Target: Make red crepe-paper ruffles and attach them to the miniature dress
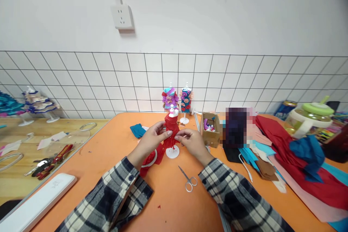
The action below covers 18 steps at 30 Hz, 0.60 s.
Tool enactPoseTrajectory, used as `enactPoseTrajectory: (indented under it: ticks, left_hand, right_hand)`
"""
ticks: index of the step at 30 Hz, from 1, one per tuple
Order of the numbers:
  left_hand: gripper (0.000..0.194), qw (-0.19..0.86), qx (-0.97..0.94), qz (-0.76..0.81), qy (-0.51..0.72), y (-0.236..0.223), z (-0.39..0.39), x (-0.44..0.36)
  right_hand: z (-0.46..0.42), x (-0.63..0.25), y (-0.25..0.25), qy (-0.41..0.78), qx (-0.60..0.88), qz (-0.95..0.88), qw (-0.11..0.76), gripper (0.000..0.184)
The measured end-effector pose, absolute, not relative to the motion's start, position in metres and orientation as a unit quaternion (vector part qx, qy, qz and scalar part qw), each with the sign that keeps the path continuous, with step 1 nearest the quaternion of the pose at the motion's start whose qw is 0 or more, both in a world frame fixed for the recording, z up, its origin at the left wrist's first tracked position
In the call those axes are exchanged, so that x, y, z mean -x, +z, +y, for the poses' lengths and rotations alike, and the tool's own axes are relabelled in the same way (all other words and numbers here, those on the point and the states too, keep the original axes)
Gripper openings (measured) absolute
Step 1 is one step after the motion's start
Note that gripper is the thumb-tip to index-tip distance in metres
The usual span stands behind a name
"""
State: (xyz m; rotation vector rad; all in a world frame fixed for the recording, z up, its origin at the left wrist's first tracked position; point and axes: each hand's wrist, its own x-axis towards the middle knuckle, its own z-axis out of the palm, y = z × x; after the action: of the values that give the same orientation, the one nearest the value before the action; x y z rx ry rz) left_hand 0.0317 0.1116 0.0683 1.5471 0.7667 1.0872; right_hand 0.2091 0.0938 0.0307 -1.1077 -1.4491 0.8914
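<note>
A small white doll mannequin (173, 111) on a round base (172, 152) stands upright on the orange table, dressed in a red dress (171, 127). My left hand (154, 137) closes on the dress from the left, thumb at the waist. From the right, my right hand (193, 142) pinches its edge between thumb and fingers. Red cloth (160, 154) with a pale ring (152, 159) lies beside the base, partly behind my left wrist. Small scissors (188, 179) rest on the table nearer to me, their blades pointing away.
Two dressed mannequins (170, 98) stand behind, against the tiled wall. A cardboard box (210, 130) of scraps is to the right, followed by piled fabric (282, 145) and a lidded jug (310, 117). At left lie a long white case (40, 199) and red-handled pliers (58, 157).
</note>
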Motion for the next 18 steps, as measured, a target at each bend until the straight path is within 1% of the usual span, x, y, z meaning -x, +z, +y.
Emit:
enactPoseTrajectory:
  ticks: [4, 9, 12, 18]
  left_hand:
    - [0.036, 0.52, -0.644, 0.33, 0.454, 0.0705, 0.1095, -0.0331]
    - [0.04, 0.532, -0.63, 0.327, 0.461, 0.069, 0.1094, -0.0334]
    - [0.037, 0.537, -0.628, 0.323, 0.462, 0.067, 0.1088, -0.0331]
    - [0.036, 0.543, -0.627, 0.321, 0.458, 0.0685, 0.1062, -0.034]
  right_hand:
    - [0.0927, -0.2064, 0.0304, 0.371, 0.467, -0.596, 0.538, 0.014]
    - [0.0924, -0.203, 0.0266, 0.375, 0.467, -0.583, 0.55, 0.017]
    - [0.0912, -0.2019, 0.0259, 0.373, 0.47, -0.58, 0.551, 0.018]
    - [0.0907, -0.2013, 0.0276, 0.335, 0.48, -0.587, 0.559, 0.019]
